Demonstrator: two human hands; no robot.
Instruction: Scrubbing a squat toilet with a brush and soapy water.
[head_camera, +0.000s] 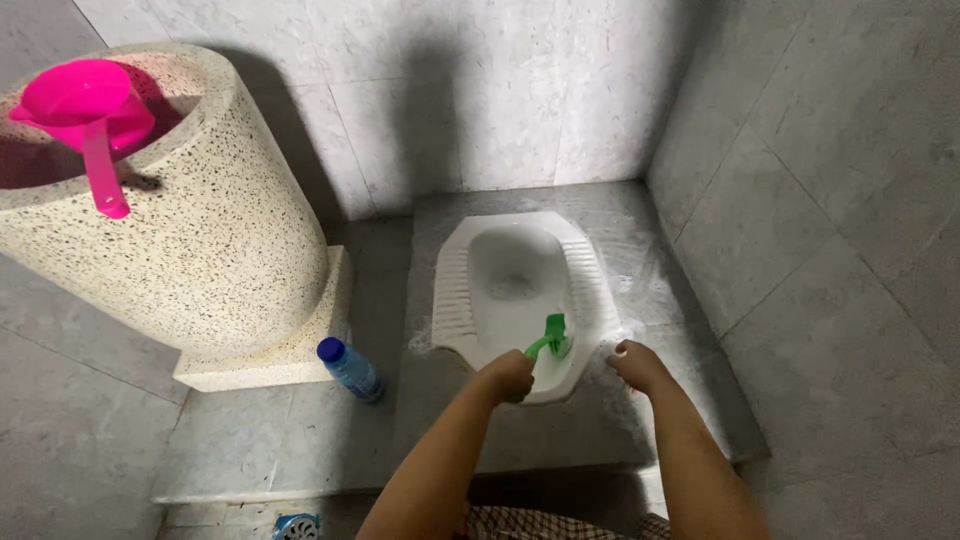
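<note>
One package: a blue plastic bottle (351, 368) with a darker blue cap lies tilted on the grey floor, beside the speckled tank's plinth (270, 365).
</note>
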